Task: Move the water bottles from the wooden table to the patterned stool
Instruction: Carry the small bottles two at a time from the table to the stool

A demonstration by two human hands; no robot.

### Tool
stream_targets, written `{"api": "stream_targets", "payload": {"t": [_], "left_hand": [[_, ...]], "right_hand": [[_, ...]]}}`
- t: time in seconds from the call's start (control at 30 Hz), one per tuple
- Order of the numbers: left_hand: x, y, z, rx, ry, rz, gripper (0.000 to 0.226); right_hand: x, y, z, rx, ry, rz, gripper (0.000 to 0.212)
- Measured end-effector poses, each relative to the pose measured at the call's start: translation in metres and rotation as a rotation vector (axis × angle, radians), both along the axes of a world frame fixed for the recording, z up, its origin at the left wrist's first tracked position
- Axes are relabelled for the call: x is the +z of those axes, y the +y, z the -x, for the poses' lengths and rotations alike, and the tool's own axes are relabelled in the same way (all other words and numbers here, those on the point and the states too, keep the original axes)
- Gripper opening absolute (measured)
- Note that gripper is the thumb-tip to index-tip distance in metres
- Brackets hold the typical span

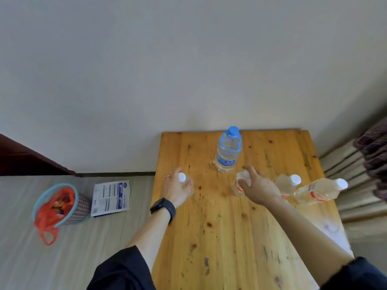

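Left hand [178, 190]: fingers curl round a white-capped bottle [182, 177] standing near the left edge of the wooden table [219, 237]. Right hand [258, 190]: thumb and fingers wrap a red-labelled bottle [238, 188] near the table's middle, hiding its cap; blur hides how firm the grip is. Beyond both hands, a blue-capped bottle [228, 151] stands upright near the far edge. By the right edge, a third small bottle [285, 186] stands just beside a fourth small bottle [316, 191]. A black watch [163, 207] circles the left wrist.
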State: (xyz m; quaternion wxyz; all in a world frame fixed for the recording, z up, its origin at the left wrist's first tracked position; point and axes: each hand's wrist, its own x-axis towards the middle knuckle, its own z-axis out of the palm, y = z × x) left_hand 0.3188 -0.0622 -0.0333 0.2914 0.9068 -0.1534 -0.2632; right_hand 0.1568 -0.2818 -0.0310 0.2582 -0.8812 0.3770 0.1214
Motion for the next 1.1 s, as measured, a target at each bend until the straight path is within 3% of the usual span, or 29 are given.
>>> {"api": "stream_targets", "payload": {"t": [0.2, 0.4, 0.53, 0.93, 1.1], "left_hand": [[-0.010, 0.006, -0.004, 0.041, -0.078, 0.093, 0.031], [-0.005, 0.041, 0.018, -0.113, -0.007, 0.139, 0.029], [-0.007, 0.071, 0.053, -0.230, 0.045, 0.140, 0.027], [-0.021, 0.121, 0.121, -0.370, 0.161, 0.152, 0.027], [-0.022, 0.119, 0.124, -0.362, 0.124, 0.186, 0.031]], "right_hand": [[-0.010, 0.007, 0.005, -0.050, -0.148, 0.062, 0.033], [0.002, 0.061, 0.046, -0.166, -0.316, 0.044, 0.031], [0.001, 0.118, 0.076, -0.218, -0.295, 0.033, 0.030], [-0.021, 0.219, 0.122, -0.063, -0.188, 0.013, 0.024], [-0.028, 0.222, 0.123, -0.171, -0.153, -0.002, 0.049]]}}
